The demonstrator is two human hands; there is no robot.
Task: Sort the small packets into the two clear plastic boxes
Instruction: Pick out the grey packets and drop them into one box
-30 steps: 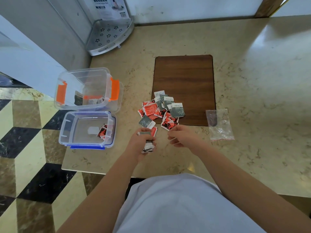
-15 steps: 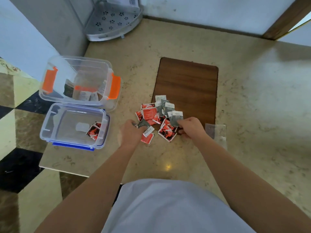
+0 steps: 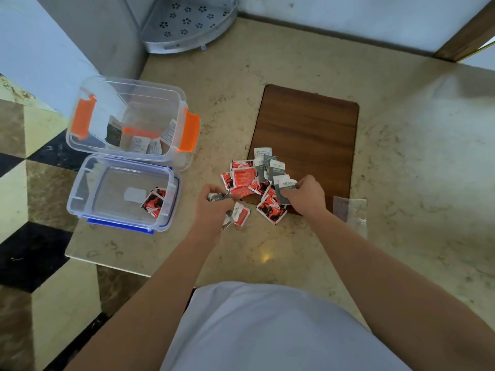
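A pile of small red and grey packets (image 3: 251, 178) lies at the near left corner of a brown wooden board (image 3: 308, 129). My left hand (image 3: 211, 207) is closed around several grey packets (image 3: 218, 196) just left of the pile. My right hand (image 3: 305, 194) pinches a grey packet (image 3: 285, 183) at the pile's right side. To the left stand two clear boxes: the orange-clipped box (image 3: 184, 103) holds several grey packets, and the blue-clipped box (image 3: 80, 178) holds red packets (image 3: 154, 202).
An empty clear plastic bag (image 3: 351, 212) lies right of my right wrist. A perforated grey corner shelf (image 3: 187, 25) stands at the back. The marble counter's edge (image 3: 107, 263) drops to a patterned floor on the left.
Both hands moved forward to the pile. My right hand, empty before, has taken hold of a grey packet. The camera shifted, so everything sits slightly lower and to the right.
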